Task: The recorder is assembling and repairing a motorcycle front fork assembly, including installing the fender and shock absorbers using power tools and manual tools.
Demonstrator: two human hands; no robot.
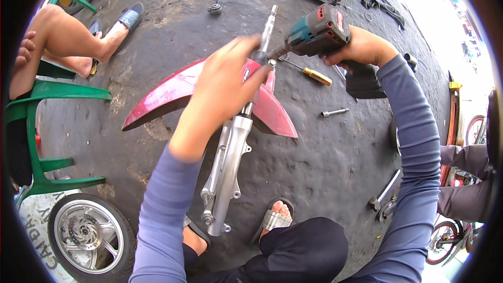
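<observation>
A silver motorcycle fork (233,162) points away from the person's feet (280,212), above the dark floor (309,167). Poorly braced, it could twist under the power driver (317,31), whose socket (279,51) might then slip into the nearby left hand (222,81). The fork's lower end is smooth, bright metal; a curved red fender (162,94) with pale, shiny patches crosses its upper part. The left hand blurs across the fork; whether it grips, I cannot tell. The right hand (359,47) closes around the driver's handle.
</observation>
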